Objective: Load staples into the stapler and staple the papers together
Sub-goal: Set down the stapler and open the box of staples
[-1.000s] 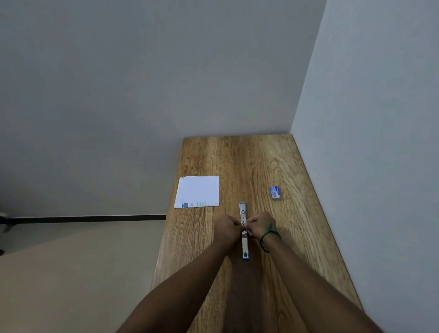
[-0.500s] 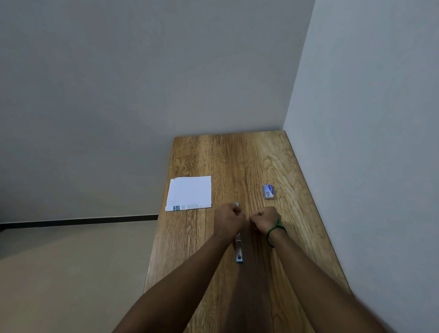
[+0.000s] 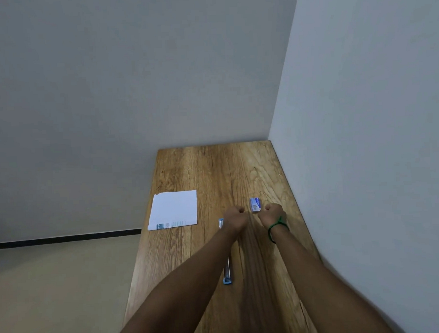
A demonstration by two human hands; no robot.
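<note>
head | stapler [image 3: 227,275] lies long on table [image 3: 213,171], seemingly opened out, middle hidden by left arm [image 3: 192,279] | left hand [image 3: 236,216] curled over its far end, grip cannot be told | right hand [image 3: 272,214] curled just beside box [image 3: 255,205], whether it holds anything hidden | papers [image 3: 174,210] apart, left | risk: arm knocks stapler askew; light box skids or spills staples if pinched one-handed

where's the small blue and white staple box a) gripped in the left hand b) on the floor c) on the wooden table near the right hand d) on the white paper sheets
c: the small blue and white staple box lies on the wooden table, right of the white paper sheets and close by the right hand.
</note>
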